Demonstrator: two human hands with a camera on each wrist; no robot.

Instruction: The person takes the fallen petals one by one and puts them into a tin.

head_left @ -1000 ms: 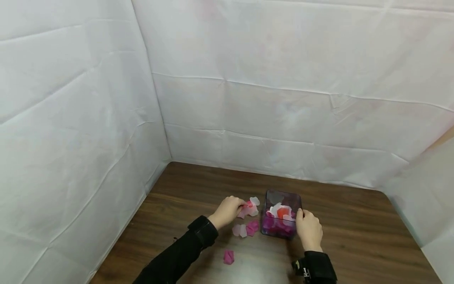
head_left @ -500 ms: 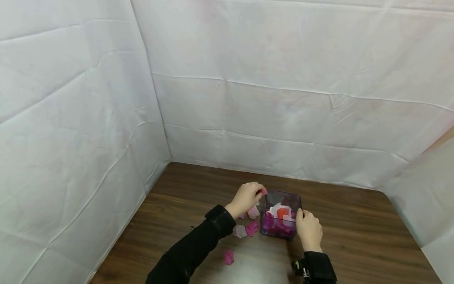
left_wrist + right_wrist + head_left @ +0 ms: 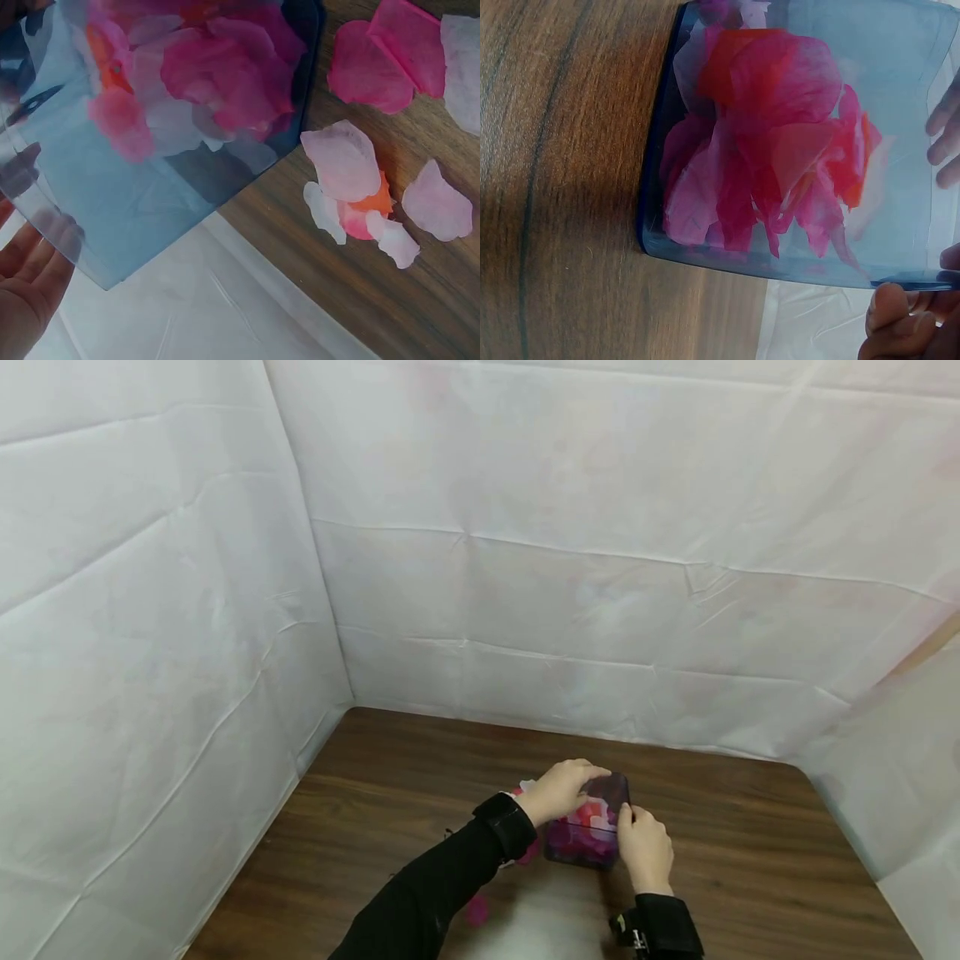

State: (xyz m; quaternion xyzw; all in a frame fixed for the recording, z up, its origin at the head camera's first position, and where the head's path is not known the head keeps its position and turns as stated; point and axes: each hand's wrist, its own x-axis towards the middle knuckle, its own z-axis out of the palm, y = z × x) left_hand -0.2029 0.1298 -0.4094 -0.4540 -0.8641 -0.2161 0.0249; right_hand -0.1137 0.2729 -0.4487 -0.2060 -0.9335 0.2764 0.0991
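Note:
A see-through purplish plastic box [image 3: 581, 852] stands on the table, partly filled with pink, white and orange artificial petals [image 3: 780, 142]. My right hand [image 3: 647, 852] grips its right wall at the rim, with the thumb on one side and fingers on the other. Over the box's back left part is my left hand [image 3: 558, 791], its fingers loosely extended above the opening. Through the clear wall in the right wrist view, the left fingers [image 3: 946, 135] appear at the rim with no petal showing between them. The left hand hides part of the box in the head view.
Loose petals in pale pink [image 3: 343, 161], white and orange lie on the wood table [image 3: 420, 760] left of the box. Nearby are magenta petals [image 3: 386, 64]. Another magenta petal [image 3: 477, 910] lies nearer the front. White cloth walls [image 3: 555, 568] border the table.
My left hand picked a pink petal from the loose pile, lifted it and moved right over the box; its fingers have since loosened. The right hand keeps its grip on the box.

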